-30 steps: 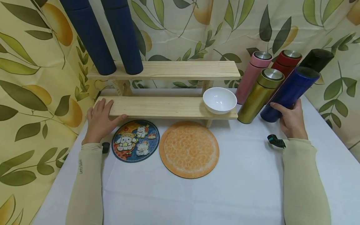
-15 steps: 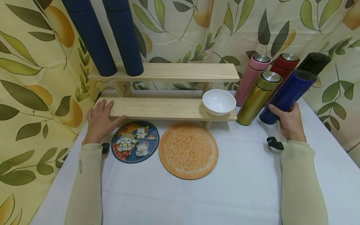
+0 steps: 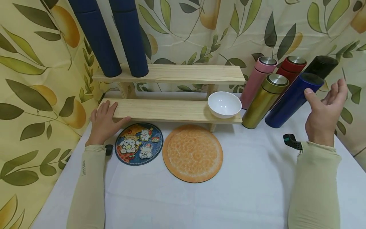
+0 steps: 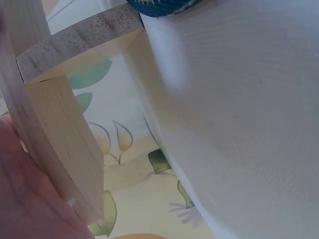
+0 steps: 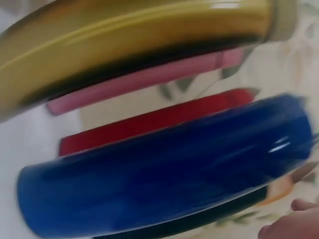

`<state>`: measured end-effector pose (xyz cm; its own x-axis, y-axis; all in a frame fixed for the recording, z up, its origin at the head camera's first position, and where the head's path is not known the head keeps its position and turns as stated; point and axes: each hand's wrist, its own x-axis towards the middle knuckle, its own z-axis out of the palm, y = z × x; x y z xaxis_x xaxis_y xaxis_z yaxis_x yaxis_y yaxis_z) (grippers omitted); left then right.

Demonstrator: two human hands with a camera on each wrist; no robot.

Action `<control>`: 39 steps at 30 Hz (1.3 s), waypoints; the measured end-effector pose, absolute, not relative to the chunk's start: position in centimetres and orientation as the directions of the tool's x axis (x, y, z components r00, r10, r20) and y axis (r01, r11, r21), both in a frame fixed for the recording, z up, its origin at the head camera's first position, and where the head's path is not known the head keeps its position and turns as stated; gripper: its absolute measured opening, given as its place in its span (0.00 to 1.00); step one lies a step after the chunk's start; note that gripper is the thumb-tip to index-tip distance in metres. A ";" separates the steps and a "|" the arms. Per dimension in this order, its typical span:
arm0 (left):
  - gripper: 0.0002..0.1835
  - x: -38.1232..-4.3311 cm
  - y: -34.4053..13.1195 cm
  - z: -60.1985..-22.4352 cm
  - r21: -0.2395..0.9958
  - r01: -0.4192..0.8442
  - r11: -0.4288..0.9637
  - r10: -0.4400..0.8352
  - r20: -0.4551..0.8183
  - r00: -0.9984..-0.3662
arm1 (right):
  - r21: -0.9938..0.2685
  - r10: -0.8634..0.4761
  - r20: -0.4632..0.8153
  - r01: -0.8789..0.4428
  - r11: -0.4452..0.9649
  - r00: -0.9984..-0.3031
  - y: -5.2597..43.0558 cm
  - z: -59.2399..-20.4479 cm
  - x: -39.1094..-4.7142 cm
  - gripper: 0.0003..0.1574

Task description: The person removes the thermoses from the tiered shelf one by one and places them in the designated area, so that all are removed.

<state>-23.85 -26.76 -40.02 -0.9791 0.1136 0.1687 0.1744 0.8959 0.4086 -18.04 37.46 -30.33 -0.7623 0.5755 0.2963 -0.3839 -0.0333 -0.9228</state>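
My left hand [image 3: 104, 122] rests on the left end of a two-tier wooden shelf's lower board [image 3: 160, 109], fingers lying on the wood. In the left wrist view the palm [image 4: 30, 184] lies along the board's edge. On the right, my right hand [image 3: 326, 111] is raised beside a blue thermos bottle [image 3: 294, 100], fingers spread and holding nothing. Its thumb overlaps the bottle's upper part in the head view. The blue bottle stands upright behind a gold bottle [image 3: 264, 101], among pink [image 3: 257, 79], red [image 3: 291, 68] and black [image 3: 321, 66] ones.
A white bowl [image 3: 224, 105] sits at the lower board's right end. Two dark blue cylinders [image 3: 130, 38] stand on the upper board [image 3: 194, 73]. In front lie a round cartoon mat [image 3: 139, 144] and a round orange-tan mat [image 3: 193, 153] on the white tablecloth [image 3: 200, 203].
My right hand has let go of the blue bottle's lower part and moved up and to the right, its fingers opening. The left hand has stayed on the board.
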 end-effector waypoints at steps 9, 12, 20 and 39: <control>0.57 -23.9 -27.4 -39.9 0.412 0.170 0.895 0.104 0.176 -0.979 | -0.788 0.629 0.483 -0.616 0.008 -0.609 33.5 -26.1 -16.9 0.57; 0.57 -23.8 -27.6 -39.8 0.411 0.165 0.897 0.100 0.175 -0.979 | -0.741 0.605 0.541 -0.671 0.013 -0.585 32.0 -25.5 -16.7 0.58; 0.58 -24.0 -27.7 -40.0 0.398 0.163 0.903 0.098 0.179 -0.979 | -0.690 0.497 0.617 -0.723 -0.031 -0.610 27.8 -25.3 -16.2 0.60; 0.57 -24.2 -26.9 -40.1 0.408 0.181 0.895 0.107 0.197 -0.975 | -0.867 -0.131 0.482 -0.451 -0.211 -0.866 16.9 -24.4 -21.5 0.56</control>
